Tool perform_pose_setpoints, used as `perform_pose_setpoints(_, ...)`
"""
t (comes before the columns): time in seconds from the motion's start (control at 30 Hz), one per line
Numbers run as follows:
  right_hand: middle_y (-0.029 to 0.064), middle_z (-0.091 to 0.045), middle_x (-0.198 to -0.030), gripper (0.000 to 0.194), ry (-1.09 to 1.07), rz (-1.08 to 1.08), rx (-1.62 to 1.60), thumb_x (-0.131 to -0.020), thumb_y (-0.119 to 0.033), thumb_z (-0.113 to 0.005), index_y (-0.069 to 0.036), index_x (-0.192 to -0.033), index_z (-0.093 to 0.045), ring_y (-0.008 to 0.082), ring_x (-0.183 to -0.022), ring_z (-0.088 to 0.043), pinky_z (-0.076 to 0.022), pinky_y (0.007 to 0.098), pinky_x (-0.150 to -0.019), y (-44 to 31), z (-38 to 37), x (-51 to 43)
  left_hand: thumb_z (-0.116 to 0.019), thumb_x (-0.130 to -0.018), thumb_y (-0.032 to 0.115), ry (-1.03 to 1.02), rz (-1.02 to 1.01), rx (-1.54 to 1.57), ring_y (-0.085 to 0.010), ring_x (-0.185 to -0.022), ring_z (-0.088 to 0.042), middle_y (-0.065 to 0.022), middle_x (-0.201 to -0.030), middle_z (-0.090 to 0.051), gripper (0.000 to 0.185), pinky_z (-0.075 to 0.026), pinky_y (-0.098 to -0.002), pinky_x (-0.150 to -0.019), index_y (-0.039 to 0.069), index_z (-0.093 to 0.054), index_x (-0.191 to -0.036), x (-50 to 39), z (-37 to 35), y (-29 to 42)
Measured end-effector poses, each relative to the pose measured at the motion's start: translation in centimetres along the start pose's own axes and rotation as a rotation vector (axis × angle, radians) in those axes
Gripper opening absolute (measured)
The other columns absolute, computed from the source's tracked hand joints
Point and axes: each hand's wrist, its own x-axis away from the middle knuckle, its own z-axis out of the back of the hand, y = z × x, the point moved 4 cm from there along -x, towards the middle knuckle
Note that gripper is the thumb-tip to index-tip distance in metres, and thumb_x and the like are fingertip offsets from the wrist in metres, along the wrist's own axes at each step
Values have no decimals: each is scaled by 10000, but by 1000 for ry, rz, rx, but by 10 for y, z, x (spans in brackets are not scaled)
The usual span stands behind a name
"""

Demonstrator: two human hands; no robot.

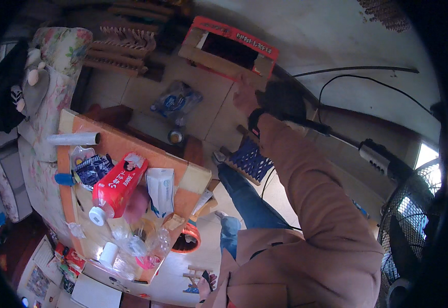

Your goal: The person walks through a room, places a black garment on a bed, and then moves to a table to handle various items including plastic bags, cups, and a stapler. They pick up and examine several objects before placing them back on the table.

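My right hand (245,96) reaches out at the upper middle, a black band at its wrist. Its fingers overlap the lower edge of a red-and-brown cardboard box (228,50) with a dark opening; whether they grip it cannot be told. Low in the view, my left hand (204,288) holds a small dark object (207,278), its kind unclear. On the orange-edged table (170,161) lies a red juice bottle (120,186) with a white cap, beside a white packet (160,190), a blue-striped wrapper (93,169), a foil roll (74,138) and a white paper cup (109,255).
A plastic bag with blue print (176,100) and a can (175,136) are on the tiled floor. Near my right forearm stand a blue woven stool (251,156) and a dark pole. A mesh-guarded fan (405,219) is at the right, an orange-rimmed bin (193,240) beside the table.
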Motion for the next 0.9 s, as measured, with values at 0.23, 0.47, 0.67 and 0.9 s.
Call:
perform_pose_setpoints(0.23, 261, -227, -1425, 777, 38, 5, -105, -755, -112, -574, 33, -1405, -174, 441, -1294, -259, -231, 466, -1075, -8, -16, 18, -605, -877, 285, -16, 11, 156, -129, -740, -612, -55, -881, -666, 341, -487, -241, -702, 9, -619, -1075, 0, 2, 10)
perform_pose_setpoints(0.47, 274, -219, -1433, 745, 151, 88, -207, -730, -34, -521, 44, -1396, -197, 458, -1175, -374, -325, 454, -1011, -9, -21, 34, -557, -915, 282, -81, -124, 263, -139, -689, -608, -57, -808, -638, 250, -453, -248, -583, 41, -598, -968, 10, -1, 27)
perform_pose_setpoints(0.67, 273, -210, -1441, 723, 220, 115, -196, -734, -15, -493, 47, -1395, -209, 463, -1167, -400, -344, 441, -1010, -8, -24, 35, -537, -925, 270, -7, -153, 181, -134, -624, -586, -52, -770, -626, 224, -421, -249, -514, 58, -596, -884, 18, -5, 41)
perform_pose_setpoints(0.9, 246, -181, -1469, 736, 181, 169, 38, -733, -58, -539, 29, -1394, -228, 389, -1255, -344, -306, 403, -1025, -9, -29, 36, -554, -876, 390, 8, -122, -184, -149, -759, -629, -83, -776, -663, 355, -478, -288, -690, 57, -672, -906, 6, 1, 29)
